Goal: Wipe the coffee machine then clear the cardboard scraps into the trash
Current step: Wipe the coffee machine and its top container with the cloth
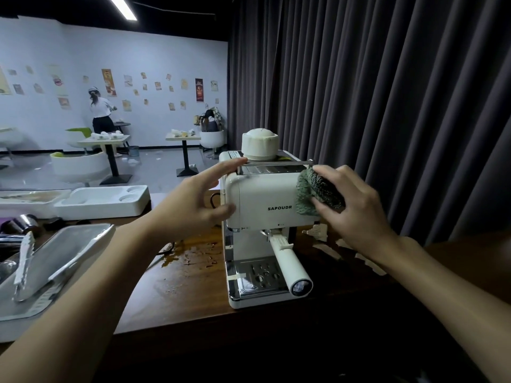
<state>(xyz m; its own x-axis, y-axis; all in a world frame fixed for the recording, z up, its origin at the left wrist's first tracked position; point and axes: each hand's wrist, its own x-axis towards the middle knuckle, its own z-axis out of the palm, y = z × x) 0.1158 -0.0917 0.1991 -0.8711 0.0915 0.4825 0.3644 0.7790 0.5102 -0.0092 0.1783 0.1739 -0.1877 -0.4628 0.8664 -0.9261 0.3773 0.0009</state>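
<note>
Currently the right grip (356, 208) is clenched round a bunched green cloth (312, 192), pressing it on the upper front corner of the coffee machine (265, 200). The left grip (199, 200) lies released, fingers straight, bracing the opposite top corner. To wipe well, I judge the left grip should steady the body so it does not slide on the surface (171, 294). The cloth should travel in overlapping passes from the right grip across the front toward the left grip, then over the top and down the sides. The machine stands upright between both grips, long axis vertical, its lettered front facing the person. Its handle (287, 264) points out below the right grip, toward the person. Cardboard scraps (315, 233) lie just under the right grip, beside the machine.
</note>
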